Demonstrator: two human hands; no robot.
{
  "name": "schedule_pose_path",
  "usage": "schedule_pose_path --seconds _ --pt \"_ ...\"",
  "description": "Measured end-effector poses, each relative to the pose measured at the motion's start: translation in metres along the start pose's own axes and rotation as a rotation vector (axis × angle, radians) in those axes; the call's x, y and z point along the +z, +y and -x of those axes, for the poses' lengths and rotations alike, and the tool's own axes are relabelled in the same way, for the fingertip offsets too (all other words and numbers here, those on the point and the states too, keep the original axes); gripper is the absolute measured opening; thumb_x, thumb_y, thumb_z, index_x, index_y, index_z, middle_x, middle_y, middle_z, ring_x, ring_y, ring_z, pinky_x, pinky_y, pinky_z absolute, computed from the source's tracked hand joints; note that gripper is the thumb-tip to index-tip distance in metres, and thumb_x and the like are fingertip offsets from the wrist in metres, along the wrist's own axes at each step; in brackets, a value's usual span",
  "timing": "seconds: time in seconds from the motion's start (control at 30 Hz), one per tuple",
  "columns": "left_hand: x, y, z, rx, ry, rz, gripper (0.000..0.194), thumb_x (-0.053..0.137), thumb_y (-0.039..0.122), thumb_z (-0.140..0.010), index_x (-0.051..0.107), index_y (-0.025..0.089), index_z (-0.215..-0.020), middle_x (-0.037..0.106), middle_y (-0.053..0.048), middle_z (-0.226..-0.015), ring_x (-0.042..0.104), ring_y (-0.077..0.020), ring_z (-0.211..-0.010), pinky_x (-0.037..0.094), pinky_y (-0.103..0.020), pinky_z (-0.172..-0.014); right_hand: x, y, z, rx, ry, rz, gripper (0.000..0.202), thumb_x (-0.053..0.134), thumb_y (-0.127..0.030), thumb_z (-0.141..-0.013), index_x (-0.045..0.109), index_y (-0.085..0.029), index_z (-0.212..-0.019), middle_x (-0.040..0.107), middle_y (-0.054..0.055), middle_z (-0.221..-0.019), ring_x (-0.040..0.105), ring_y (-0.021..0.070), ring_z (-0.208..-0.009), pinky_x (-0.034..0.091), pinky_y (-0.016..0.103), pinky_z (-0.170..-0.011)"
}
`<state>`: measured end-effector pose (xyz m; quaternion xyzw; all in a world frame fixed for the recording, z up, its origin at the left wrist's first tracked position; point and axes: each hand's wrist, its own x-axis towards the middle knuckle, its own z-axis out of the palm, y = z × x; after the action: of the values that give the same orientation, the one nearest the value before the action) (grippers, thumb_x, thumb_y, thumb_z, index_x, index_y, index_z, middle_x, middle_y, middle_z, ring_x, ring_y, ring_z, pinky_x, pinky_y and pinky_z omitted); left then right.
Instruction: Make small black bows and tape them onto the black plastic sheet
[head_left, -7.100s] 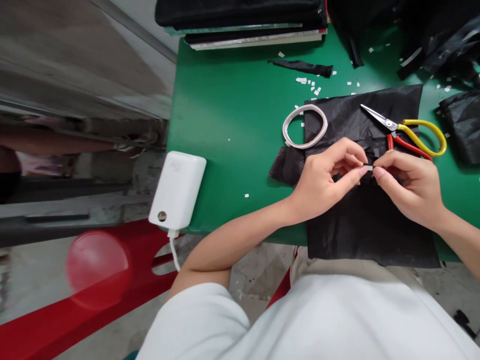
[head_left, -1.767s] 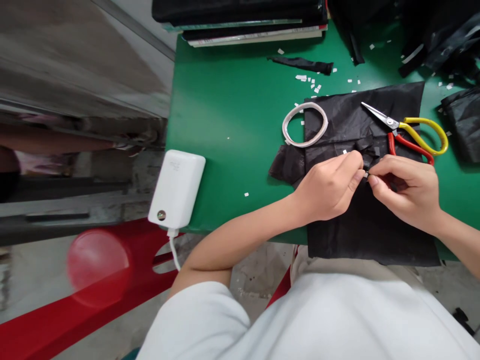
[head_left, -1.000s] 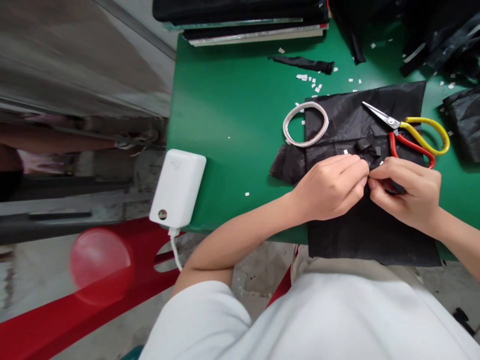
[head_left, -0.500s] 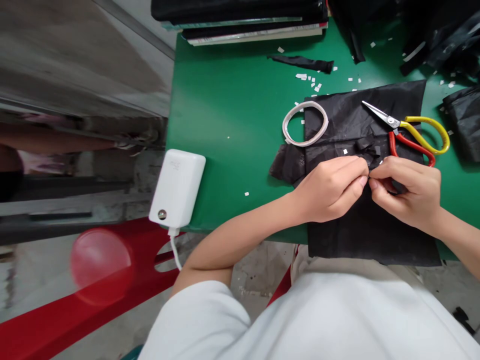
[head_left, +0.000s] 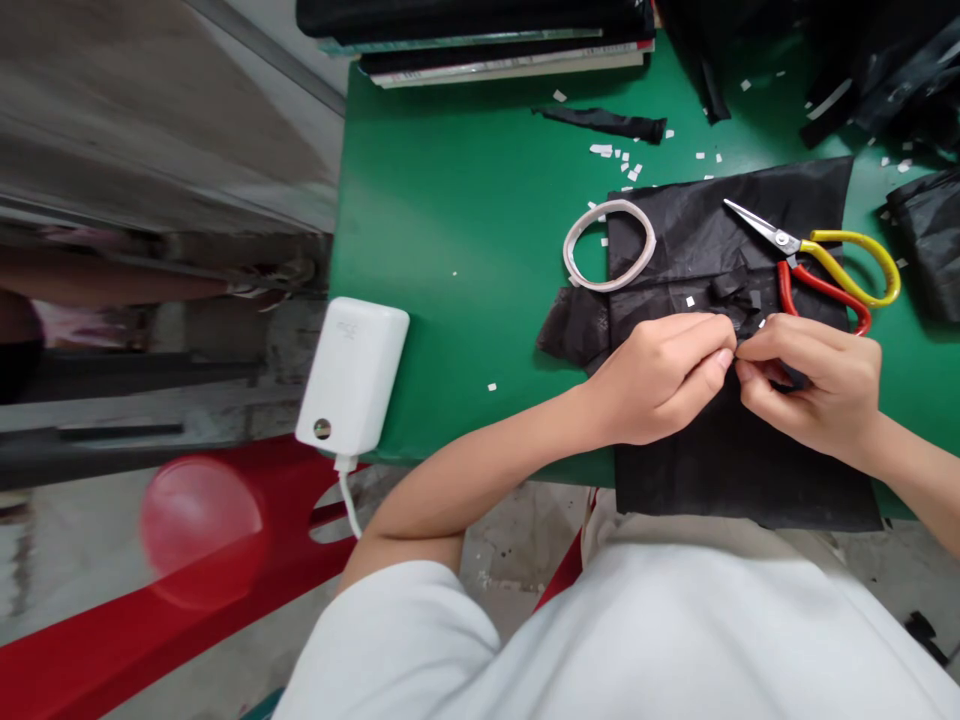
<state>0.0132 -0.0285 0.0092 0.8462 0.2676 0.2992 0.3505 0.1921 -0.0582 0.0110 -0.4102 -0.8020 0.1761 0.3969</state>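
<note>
My left hand and my right hand meet fingertip to fingertip over a sheet of black fabric. Both are closed in a pinch; what lies between the fingertips is too small and covered to make out. Just beyond them is a small folded black strip with white bits by it. Scissors with one yellow and one red handle lie on the fabric, blades apart, near my right hand. A thin roll of white tape rests partly on the fabric's left edge.
The green table carries a white power bank with a cable at its left edge. Stacked black cloth and books stand at the back. Another black strip, scattered white paper bits and black material lie around. A red chair is at left.
Both hands stay in nearly the same place, still pinched together, with only a tiny shift of the fingertips. The view has moved very slightly; the objects on the table lie as before.
</note>
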Motion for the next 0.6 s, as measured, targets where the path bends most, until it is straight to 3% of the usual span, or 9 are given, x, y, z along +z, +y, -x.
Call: schedule_pose_path --seconds 0.33,0.6 --pt "-0.0011 0.0022 -0.0016 -0.137 -0.026 0.071 0.018 0.044 0.015 -0.090 0.052 0.016 -0.074 0.047 0.004 -0.063 0.043 -0.0074 -0.057 0.035 -0.020 -0.057 0.0022 0.0022 0.0046 -0.045 0.016 0.095 0.015 0.059 -0.005 -0.081 0.056 -0.020 -0.079 0.057 -0.002 -0.063 0.051 0.0068 -0.055 0.040 0.020 -0.049" --pt "-0.0027 0.0043 -0.0039 -0.243 0.014 0.161 0.017 0.050 0.016 -0.087 0.056 0.014 -0.071 0.048 0.005 -0.059 0.042 -0.0051 -0.055 0.035 -0.018 -0.055 0.0014 0.0008 0.0014 -0.001 0.028 0.086 0.017 0.057 -0.005 -0.081 0.054 -0.020 -0.076 0.057 -0.004 -0.062 0.050 0.0056 -0.052 0.038 0.019 -0.048"
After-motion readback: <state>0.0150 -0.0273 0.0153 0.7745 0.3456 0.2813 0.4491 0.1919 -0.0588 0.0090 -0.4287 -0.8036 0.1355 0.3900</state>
